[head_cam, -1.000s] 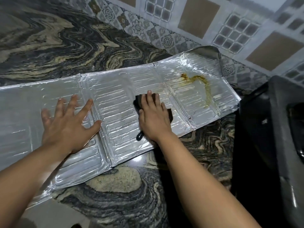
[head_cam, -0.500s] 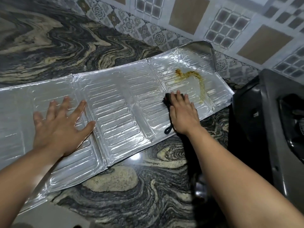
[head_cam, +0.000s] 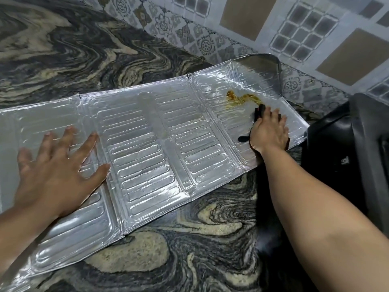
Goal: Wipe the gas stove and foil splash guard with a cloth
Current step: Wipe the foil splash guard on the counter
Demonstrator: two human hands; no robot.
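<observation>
- Foil splash guard [head_cam: 147, 144]: bright silver, embossed with rows of long rounded bars, panel by panel.
- Stain [head_cam: 242, 99] on its right panel: amber-brown, streaky.
- Cloth [head_cam: 257, 112]: black.
- Desk [head_cam: 189, 249]: dark grey and black stone with swirling cream-beige veins.
- Wall tiles [head_cam: 305, 34]: pale grey-white with tan squares and grey grid blocks; lower band of grey floral medallions.
- Gas stove [head_cam: 347, 154]: black.
</observation>
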